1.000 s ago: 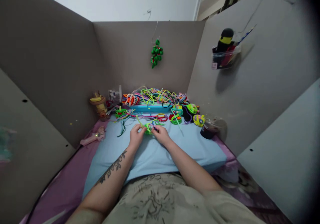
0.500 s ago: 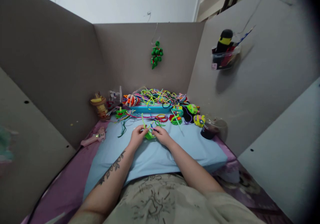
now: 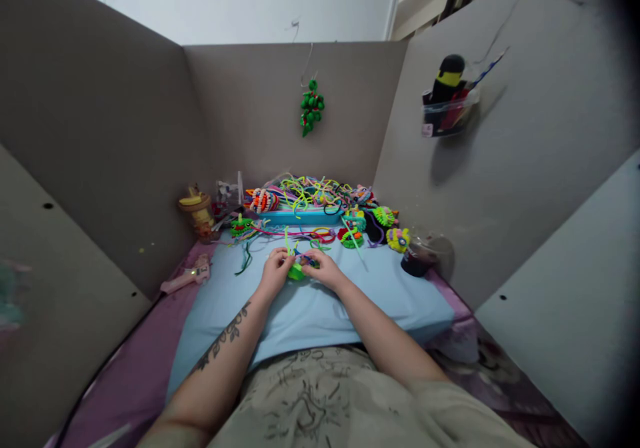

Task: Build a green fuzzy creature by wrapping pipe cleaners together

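Observation:
My left hand (image 3: 274, 271) and my right hand (image 3: 325, 272) meet over a light blue pillow (image 3: 300, 308). Both pinch a small bright green pipe-cleaner piece (image 3: 297, 271) held between them. A loose green end of it sticks up beside my left fingers. Just beyond my hands lie several coloured pipe cleaners (image 3: 305, 235) on the pillow.
A blue tray (image 3: 300, 216) piled with pipe cleaners stands at the back, with small finished pieces (image 3: 397, 239) to its right. A dark cup (image 3: 417, 259) sits at the right, a pink glue gun (image 3: 187, 275) at the left. Grey panels enclose the space; a green ornament (image 3: 313, 107) hangs behind.
The green piece has been turned and lowered slightly between my fingers, and its loose end has swung upright. My hands stay in the same place.

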`<act>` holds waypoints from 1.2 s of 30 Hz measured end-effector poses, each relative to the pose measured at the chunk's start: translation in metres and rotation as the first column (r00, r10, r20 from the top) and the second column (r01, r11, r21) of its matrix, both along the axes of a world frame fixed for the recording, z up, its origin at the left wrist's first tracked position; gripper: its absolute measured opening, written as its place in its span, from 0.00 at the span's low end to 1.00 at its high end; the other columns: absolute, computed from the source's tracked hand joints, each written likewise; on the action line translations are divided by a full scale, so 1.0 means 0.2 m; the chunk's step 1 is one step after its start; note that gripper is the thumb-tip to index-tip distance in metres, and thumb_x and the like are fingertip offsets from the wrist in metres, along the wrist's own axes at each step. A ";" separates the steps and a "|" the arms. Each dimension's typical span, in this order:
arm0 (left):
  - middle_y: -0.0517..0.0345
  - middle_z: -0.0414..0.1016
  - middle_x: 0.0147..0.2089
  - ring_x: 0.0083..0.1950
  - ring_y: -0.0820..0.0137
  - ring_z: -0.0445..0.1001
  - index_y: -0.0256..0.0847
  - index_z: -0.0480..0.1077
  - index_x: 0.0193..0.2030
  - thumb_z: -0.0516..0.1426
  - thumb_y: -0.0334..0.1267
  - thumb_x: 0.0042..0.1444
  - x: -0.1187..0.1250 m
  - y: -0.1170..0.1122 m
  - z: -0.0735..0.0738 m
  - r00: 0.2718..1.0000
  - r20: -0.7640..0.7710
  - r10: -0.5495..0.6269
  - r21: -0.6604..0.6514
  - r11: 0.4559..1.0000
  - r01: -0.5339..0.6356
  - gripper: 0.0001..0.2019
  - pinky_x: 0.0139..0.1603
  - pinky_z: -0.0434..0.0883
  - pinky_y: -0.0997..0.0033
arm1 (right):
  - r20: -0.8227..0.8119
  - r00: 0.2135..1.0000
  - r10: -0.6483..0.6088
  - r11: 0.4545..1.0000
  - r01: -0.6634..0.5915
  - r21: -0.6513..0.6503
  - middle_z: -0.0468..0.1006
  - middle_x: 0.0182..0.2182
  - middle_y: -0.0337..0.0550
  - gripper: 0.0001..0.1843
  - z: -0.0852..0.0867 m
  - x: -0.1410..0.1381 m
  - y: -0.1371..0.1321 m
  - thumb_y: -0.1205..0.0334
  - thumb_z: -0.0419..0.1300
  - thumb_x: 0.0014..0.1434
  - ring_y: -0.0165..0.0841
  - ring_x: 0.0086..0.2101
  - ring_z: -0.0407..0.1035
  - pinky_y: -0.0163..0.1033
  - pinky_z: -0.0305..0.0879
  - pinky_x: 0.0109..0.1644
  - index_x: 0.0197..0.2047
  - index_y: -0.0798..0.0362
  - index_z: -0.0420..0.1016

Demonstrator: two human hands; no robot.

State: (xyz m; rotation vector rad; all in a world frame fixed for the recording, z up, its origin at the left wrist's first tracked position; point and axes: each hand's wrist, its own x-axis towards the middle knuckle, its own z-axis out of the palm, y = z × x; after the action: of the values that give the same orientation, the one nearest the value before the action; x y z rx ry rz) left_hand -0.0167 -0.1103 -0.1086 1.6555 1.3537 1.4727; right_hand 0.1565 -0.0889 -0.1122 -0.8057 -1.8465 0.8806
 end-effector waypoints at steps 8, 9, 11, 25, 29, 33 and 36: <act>0.54 0.74 0.40 0.45 0.65 0.73 0.40 0.74 0.25 0.59 0.45 0.50 0.01 -0.01 0.01 0.999 0.046 0.016 0.007 1.000 -0.017 0.11 0.52 0.67 0.65 | -0.022 0.997 -0.069 0.997 0.070 0.036 0.74 0.35 0.42 0.02 0.01 0.01 0.02 0.64 0.62 0.50 0.36 0.40 0.67 0.43 0.62 0.49 0.30 0.52 0.76; 0.54 0.74 0.40 0.45 0.65 0.73 0.40 0.75 0.26 0.60 0.45 0.49 0.01 -0.02 0.01 0.998 0.055 0.029 0.009 1.000 -0.029 0.10 0.52 0.67 0.65 | -0.027 0.996 -0.084 0.996 0.085 0.041 0.73 0.34 0.42 0.02 0.01 0.01 0.02 0.64 0.62 0.50 0.36 0.40 0.67 0.43 0.62 0.49 0.30 0.52 0.75; 0.54 0.73 0.40 0.45 0.64 0.73 0.41 0.75 0.27 0.61 0.45 0.48 0.01 -0.02 0.01 0.996 0.070 0.058 0.014 0.998 -0.059 0.10 0.51 0.68 0.65 | -0.033 0.994 -0.102 0.993 0.103 0.050 0.73 0.33 0.42 0.02 0.01 0.01 0.02 0.64 0.62 0.50 0.37 0.39 0.66 0.43 0.62 0.49 0.30 0.52 0.75; 0.48 0.74 0.47 0.48 0.61 0.73 0.39 0.76 0.27 0.61 0.47 0.48 0.00 0.00 0.01 0.999 0.029 -0.028 -0.042 0.999 0.029 0.12 0.44 0.70 0.65 | 0.012 1.000 -0.006 0.995 0.004 0.099 0.73 0.30 0.39 0.02 0.04 0.02 -0.01 0.67 0.62 0.48 0.36 0.38 0.66 0.43 0.58 0.50 0.26 0.52 0.75; 0.48 0.74 0.49 0.51 0.60 0.72 0.39 0.75 0.25 0.59 0.49 0.50 0.00 0.01 0.00 0.997 0.009 -0.082 -0.045 0.996 0.083 0.14 0.52 0.68 0.63 | -0.003 1.000 -0.028 0.996 0.028 0.083 0.74 0.31 0.40 0.02 0.03 0.03 0.00 0.67 0.62 0.49 0.36 0.39 0.67 0.43 0.60 0.49 0.27 0.52 0.75; 0.49 0.72 0.49 0.51 0.62 0.71 0.39 0.71 0.23 0.56 0.50 0.54 0.00 0.00 -0.01 0.995 -0.013 -0.102 -0.024 0.995 0.101 0.17 0.53 0.67 0.64 | -0.018 0.999 -0.034 0.997 0.035 0.064 0.74 0.32 0.41 0.01 0.03 0.02 0.01 0.65 0.63 0.49 0.37 0.39 0.67 0.43 0.61 0.48 0.28 0.52 0.77; 0.49 0.70 0.49 0.52 0.63 0.70 0.39 0.70 0.24 0.54 0.49 0.56 0.01 0.00 -0.01 0.995 -0.043 -0.090 0.002 0.996 0.090 0.17 0.55 0.66 0.63 | -0.027 0.999 -0.042 0.998 0.043 0.053 0.75 0.32 0.42 0.01 0.03 0.02 0.01 0.65 0.64 0.48 0.37 0.39 0.67 0.44 0.61 0.49 0.28 0.52 0.77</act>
State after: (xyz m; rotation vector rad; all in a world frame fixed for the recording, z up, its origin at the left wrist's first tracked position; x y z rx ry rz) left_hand -0.0154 -0.1102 -0.1099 1.7363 1.2823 1.3967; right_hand 0.1608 -0.0860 -0.1053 -0.7939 -1.8163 0.8077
